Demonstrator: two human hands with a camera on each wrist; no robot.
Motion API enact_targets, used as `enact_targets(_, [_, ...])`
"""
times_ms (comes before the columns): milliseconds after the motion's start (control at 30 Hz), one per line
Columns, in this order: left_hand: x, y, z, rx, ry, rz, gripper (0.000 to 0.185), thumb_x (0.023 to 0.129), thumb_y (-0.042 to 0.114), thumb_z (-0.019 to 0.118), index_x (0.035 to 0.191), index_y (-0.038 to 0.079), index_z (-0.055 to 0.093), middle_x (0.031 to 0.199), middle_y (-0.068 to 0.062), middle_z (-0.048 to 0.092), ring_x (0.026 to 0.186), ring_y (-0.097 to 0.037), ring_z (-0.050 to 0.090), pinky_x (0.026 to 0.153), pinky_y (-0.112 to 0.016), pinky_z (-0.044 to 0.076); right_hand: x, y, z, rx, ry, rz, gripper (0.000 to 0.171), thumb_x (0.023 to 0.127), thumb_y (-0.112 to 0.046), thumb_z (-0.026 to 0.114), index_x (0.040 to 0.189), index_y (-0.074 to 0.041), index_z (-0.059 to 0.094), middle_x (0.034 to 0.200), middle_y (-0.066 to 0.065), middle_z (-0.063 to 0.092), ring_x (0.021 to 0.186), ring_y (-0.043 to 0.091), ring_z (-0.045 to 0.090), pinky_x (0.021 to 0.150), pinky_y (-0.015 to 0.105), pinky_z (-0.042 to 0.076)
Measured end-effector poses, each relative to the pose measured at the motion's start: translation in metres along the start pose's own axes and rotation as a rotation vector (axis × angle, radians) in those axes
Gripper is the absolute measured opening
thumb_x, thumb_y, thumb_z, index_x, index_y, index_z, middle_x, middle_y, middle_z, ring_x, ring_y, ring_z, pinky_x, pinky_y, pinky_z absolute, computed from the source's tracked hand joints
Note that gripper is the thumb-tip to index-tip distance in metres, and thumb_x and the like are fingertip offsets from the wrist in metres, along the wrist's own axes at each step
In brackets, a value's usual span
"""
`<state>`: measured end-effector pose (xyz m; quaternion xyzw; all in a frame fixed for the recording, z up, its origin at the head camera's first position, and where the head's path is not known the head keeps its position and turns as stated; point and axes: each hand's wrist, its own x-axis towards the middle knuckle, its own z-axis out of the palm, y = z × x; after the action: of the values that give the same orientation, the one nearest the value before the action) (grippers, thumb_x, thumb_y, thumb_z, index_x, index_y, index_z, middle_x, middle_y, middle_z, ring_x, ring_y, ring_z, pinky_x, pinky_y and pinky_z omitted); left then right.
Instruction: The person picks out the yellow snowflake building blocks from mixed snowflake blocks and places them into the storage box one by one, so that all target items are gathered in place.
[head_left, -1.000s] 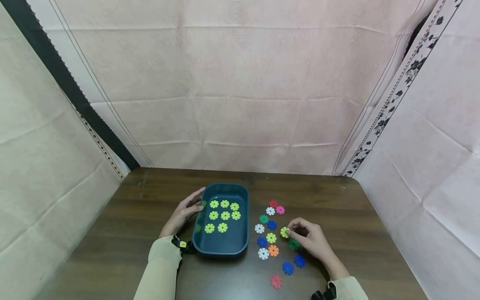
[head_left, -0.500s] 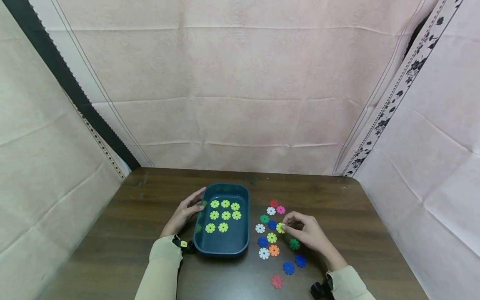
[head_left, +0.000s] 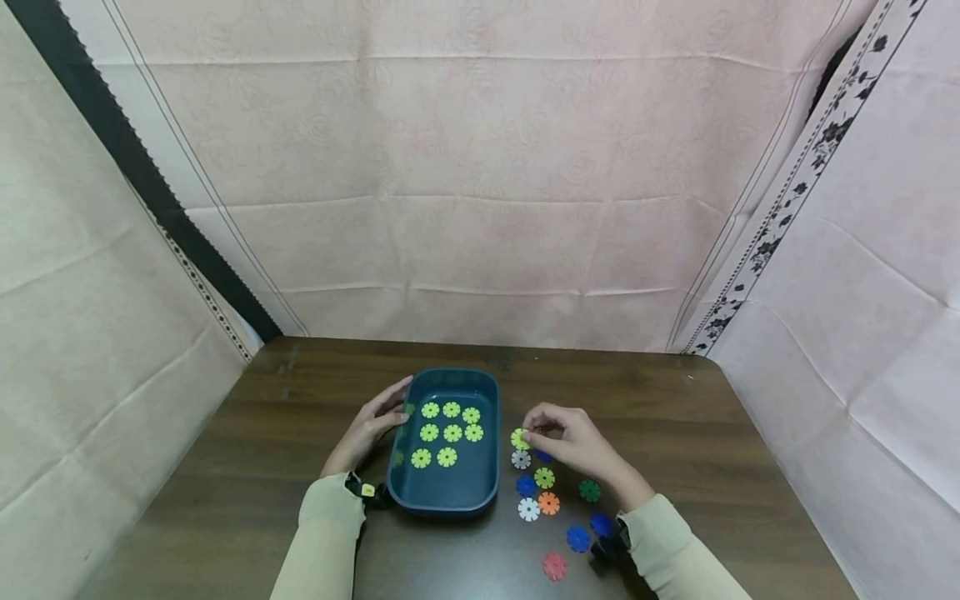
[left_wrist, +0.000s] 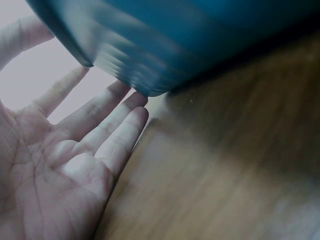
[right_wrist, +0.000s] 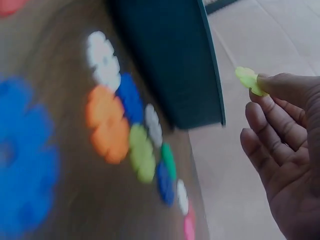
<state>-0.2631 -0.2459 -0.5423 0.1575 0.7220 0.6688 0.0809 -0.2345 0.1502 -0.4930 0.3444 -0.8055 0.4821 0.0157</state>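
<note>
My left hand (head_left: 367, 427) lay open, fingers flat against the teal tray's (head_left: 442, 500) left wall. My right hand (head_left: 564, 440) pinched a yellow-green disc (head_left: 519, 437) in the air just right of the tray; so light a pinch could let it slip among the loose discs (head_left: 545, 492).

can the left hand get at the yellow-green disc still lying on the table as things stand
Probably not easily: the left hand rests against the far side of the teal tray, which stands between it and that disc. The right hand is much nearer.
</note>
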Motion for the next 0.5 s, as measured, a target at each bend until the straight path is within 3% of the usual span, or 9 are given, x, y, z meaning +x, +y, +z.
enact_targets(100, [0.0, -0.001, 0.0, 0.0, 0.001, -0.002, 0.059, 0.102, 0.015, 0.057, 0.156, 0.032, 0.038, 0.152, -0.013, 0.045, 0.136, -0.038, 0.045, 0.111, -0.058, 0.034, 0.018, -0.008, 0.008, -0.007, -0.081, -0.033, 0.006, 0.097, -0.023, 0.07, 0.103, -0.022, 0.069, 0.097, -0.009, 0.07, 0.092, 0.012, 0.066, 0.079, 0.037, 0.057])
enact_targets(233, [0.0, -0.002, -0.001, 0.007, -0.002, 0.0, 0.06, 0.102, 0.016, 0.057, 0.157, 0.03, 0.037, 0.153, -0.012, 0.044, 0.138, -0.036, 0.043, 0.111, -0.057, 0.032, 0.041, -0.013, 0.02, -0.053, -0.172, -0.106, 0.01, 0.097, -0.022, 0.069, 0.104, -0.015, 0.07, 0.098, -0.012, 0.07, 0.092, 0.009, 0.065, 0.082, 0.041, 0.056])
enact_targets(333, [0.0, -0.002, 0.0, 0.01, 0.003, -0.007, 0.06, 0.102, 0.015, 0.057, 0.156, 0.031, 0.037, 0.152, -0.01, 0.045, 0.137, -0.034, 0.045, 0.111, -0.054, 0.034, 0.056, -0.014, 0.028, -0.135, -0.236, -0.147, 0.011, 0.097, -0.021, 0.069, 0.104, -0.013, 0.071, 0.097, -0.013, 0.07, 0.082, 0.008, 0.062, 0.074, 0.037, 0.056])
enact_targets(500, [0.0, -0.001, 0.0, 0.002, 0.008, -0.012, 0.06, 0.101, 0.016, 0.058, 0.156, 0.033, 0.038, 0.151, -0.008, 0.047, 0.134, -0.033, 0.049, 0.11, -0.051, 0.037, 0.074, -0.016, 0.038, -0.25, -0.383, -0.139, 0.008, 0.098, -0.021, 0.069, 0.102, -0.016, 0.072, 0.097, -0.013, 0.07, 0.084, 0.002, 0.062, 0.077, 0.031, 0.056])
